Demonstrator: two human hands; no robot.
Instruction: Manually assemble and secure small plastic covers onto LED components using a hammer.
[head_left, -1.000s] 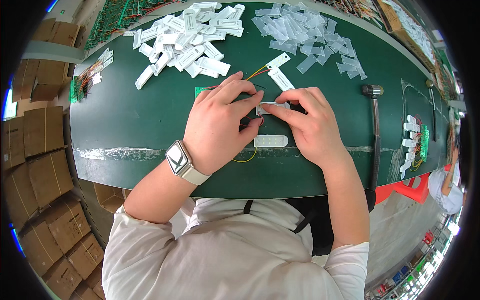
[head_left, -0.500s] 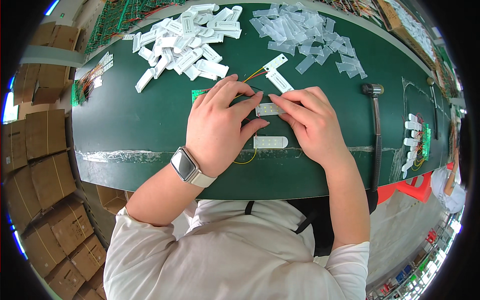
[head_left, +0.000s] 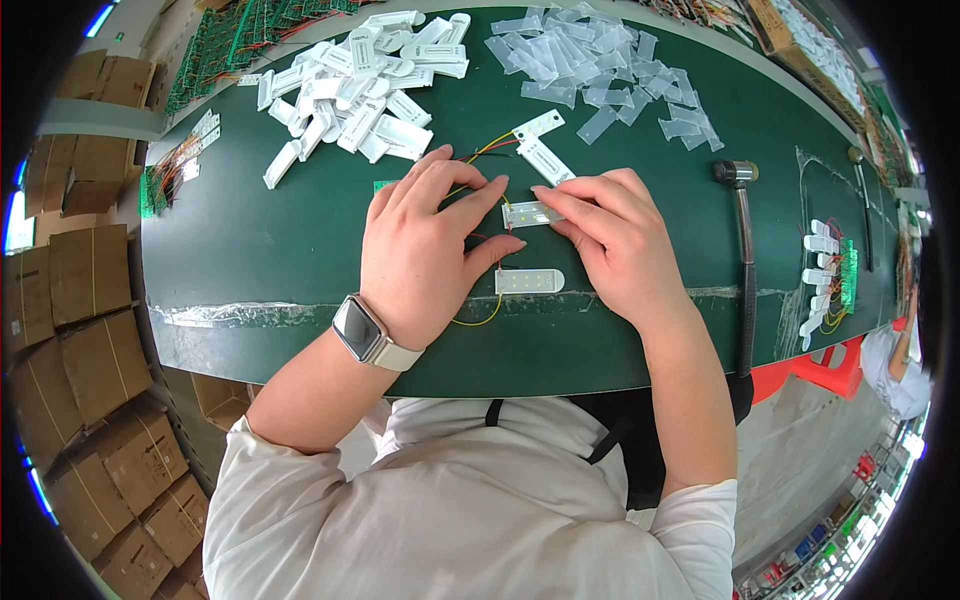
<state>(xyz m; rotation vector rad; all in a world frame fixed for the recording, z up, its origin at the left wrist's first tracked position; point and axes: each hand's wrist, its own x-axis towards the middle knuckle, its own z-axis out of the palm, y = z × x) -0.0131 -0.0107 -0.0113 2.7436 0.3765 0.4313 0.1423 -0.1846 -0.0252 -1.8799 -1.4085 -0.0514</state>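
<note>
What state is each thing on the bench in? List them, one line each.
Left hand: flat on the bench, fingertips on the small white strip.
Right hand: fingers pinching the strip's other end.
Small white strip: held between both hands, wired.
Oval white piece: lying loose, yellow wire attached.
White housings: heaped.
Clear covers: scattered in a pile.
Hammer: lying flat, untouched.

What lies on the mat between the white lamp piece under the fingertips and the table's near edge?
In the head view, a second small white lamp piece lies just nearer than the white lamp piece both hands press, with a yellow wire looping by it; beyond that, bare green mat.
</note>
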